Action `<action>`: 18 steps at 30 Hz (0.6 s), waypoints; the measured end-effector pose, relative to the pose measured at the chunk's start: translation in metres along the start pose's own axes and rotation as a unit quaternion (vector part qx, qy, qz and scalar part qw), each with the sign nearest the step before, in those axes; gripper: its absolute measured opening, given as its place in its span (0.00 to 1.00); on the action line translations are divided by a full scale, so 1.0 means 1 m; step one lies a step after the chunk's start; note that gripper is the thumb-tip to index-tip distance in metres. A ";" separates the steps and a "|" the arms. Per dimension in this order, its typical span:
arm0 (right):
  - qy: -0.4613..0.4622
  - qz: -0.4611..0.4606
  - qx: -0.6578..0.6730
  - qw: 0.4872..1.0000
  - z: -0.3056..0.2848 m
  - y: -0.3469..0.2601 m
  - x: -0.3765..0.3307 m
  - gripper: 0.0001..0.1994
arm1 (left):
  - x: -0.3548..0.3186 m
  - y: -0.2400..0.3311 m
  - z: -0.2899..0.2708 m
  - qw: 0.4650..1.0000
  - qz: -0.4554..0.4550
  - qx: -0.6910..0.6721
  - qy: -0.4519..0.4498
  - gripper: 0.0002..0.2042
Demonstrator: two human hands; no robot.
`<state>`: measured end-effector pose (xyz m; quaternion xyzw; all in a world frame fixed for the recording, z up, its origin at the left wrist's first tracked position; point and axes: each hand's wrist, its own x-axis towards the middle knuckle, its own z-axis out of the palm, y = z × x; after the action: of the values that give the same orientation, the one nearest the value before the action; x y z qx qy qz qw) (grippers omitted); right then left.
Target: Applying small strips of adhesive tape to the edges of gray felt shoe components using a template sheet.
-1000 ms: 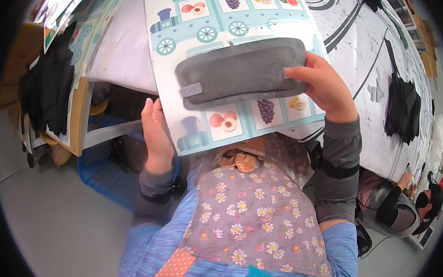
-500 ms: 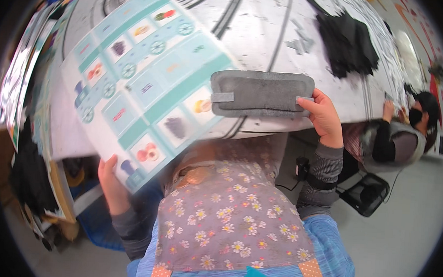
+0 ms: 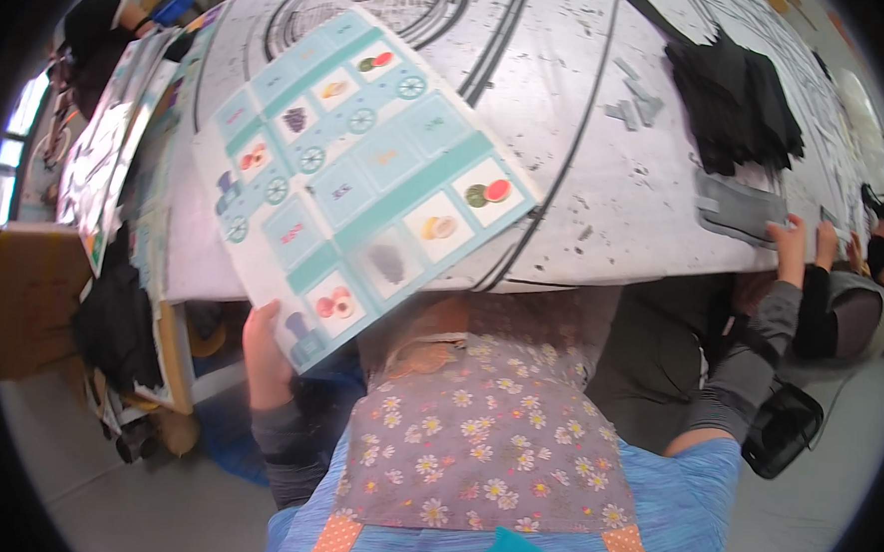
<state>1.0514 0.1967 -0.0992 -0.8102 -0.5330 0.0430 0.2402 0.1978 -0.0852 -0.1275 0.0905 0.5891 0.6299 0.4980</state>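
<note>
My left hand (image 3: 264,342) is closed on the lower left corner of a large printed sheet (image 3: 349,239). The sheet is white and teal, with fruit pictures and wheel shapes, and lies tilted over the table's near edge. Far to the right, my right hand (image 3: 789,246) pinches the right end of a grey padded fabric piece (image 3: 733,209). This oblong pad is at the table's right side, just below a pile of black fabric pieces (image 3: 726,101). Several small grey strips (image 3: 633,101) lie left of that pile.
The white table (image 3: 527,181) has black lines and marks. Beside my right hand is a co-worker's hand (image 3: 826,244). Another person (image 3: 100,38) is at the far left, past stacked printed sheets (image 3: 108,159). A cardboard box (image 3: 31,294) stands left; a black stool (image 3: 784,429) stands lower right.
My right hand has carried the grey pad from beside the sheet rightward to below the black pile. The view has shifted; my left hand still holds the sheet's corner.
</note>
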 end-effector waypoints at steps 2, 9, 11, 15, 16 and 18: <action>0.079 -0.032 -0.056 0.995 0.002 0.011 0.024 0.32 | -0.003 0.000 0.003 1.000 0.003 -0.015 -0.016 0.20; 0.276 -0.258 -0.124 0.918 -0.001 -0.136 -0.030 0.19 | -0.021 0.009 0.019 0.999 0.039 0.011 -0.022 0.20; -0.005 -0.199 0.279 0.939 0.032 -0.202 -0.087 0.14 | -0.026 0.018 0.019 0.998 0.069 -0.002 -0.012 0.20; -0.487 -0.051 0.418 0.765 0.071 -0.314 -0.204 0.24 | -0.026 0.048 0.011 0.995 0.082 -0.016 -0.060 0.23; -0.539 0.010 0.385 0.749 0.076 -0.338 -0.218 0.26 | -0.024 0.055 0.008 0.994 0.079 -0.014 -0.074 0.23; -0.580 0.031 0.413 0.701 0.090 -0.379 -0.246 0.29 | -0.021 0.064 0.002 0.992 0.086 -0.019 -0.088 0.24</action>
<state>0.5974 0.1300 -0.0596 -0.4607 -0.4704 0.7276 0.1925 0.1765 -0.0875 -0.0638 0.1860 0.5209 0.6711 0.4936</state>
